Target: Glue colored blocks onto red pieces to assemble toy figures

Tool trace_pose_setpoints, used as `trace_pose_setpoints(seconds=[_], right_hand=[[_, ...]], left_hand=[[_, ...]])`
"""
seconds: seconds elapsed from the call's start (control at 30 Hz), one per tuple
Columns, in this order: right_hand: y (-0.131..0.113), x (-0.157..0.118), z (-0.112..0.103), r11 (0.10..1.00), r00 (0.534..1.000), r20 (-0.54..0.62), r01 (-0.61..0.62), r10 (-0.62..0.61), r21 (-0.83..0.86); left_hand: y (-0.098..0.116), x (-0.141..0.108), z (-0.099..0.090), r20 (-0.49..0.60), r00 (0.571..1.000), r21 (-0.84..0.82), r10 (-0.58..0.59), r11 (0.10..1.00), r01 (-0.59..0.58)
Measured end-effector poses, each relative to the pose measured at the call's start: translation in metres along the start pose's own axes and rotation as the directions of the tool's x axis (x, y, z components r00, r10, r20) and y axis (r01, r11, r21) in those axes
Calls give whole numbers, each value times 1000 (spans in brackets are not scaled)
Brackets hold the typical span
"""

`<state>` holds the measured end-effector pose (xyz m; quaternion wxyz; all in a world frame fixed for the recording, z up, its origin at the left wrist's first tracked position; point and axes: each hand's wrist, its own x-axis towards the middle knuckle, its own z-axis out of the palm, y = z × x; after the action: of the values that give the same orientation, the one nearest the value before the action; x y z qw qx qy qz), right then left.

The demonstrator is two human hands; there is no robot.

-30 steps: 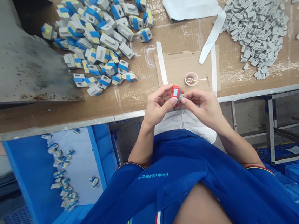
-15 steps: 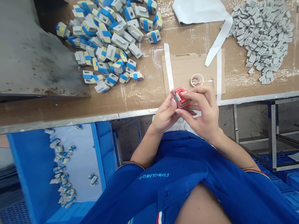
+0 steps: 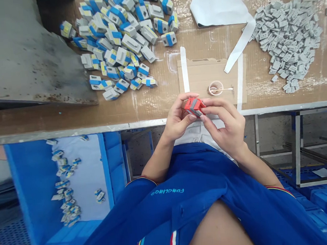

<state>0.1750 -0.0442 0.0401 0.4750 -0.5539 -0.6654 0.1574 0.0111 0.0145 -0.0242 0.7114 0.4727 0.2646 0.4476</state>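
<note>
A small red block-like plastic part with a grey band (image 3: 194, 105) is held between both hands, just over the table's front edge. My left hand (image 3: 177, 117) wraps it from the left, thumb below and fingers behind. My right hand (image 3: 224, 120) pinches its right end with thumb and fingertips. Part of the block is covered by the fingers. Just beyond the hands, a small clear cup (image 3: 215, 88) with a cotton swab (image 3: 226, 89) across it stands on a cardboard sheet (image 3: 199, 71) fixed by white tape strips.
Grey-white blocks with blue and yellow bands (image 3: 123, 37) pile up at back left, beside a metal box (image 3: 24, 55). Small grey pieces (image 3: 291, 41) lie heaped at right near a white cloth (image 3: 218, 5). A blue crate (image 3: 37, 188) with more blocks stands below left.
The red part has been turned in the hands, its grey band now facing up and slanting. The left fingers have moved over its far side; the right hand has shifted slightly right.
</note>
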Motion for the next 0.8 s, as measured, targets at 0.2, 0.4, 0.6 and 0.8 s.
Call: trace_pose_setpoints(seconds=[0.2, 0.4, 0.6, 0.8], right_hand=[[2, 4, -5, 999, 999, 4, -34, 34, -37], [0, 4, -9, 997, 996, 70, -60, 63, -39], [2, 4, -6, 999, 996, 77, -52, 52, -1], [12, 3, -9, 1000, 997, 77, 3, -3, -3]], left_hand=[[8, 6, -4, 109, 985, 91, 133, 986, -143], [6, 8, -7, 115, 982, 67, 150, 985, -158], [8, 7, -10, 128, 991, 92, 48, 994, -60], [11, 9, -10, 134, 984, 209, -118, 974, 88]])
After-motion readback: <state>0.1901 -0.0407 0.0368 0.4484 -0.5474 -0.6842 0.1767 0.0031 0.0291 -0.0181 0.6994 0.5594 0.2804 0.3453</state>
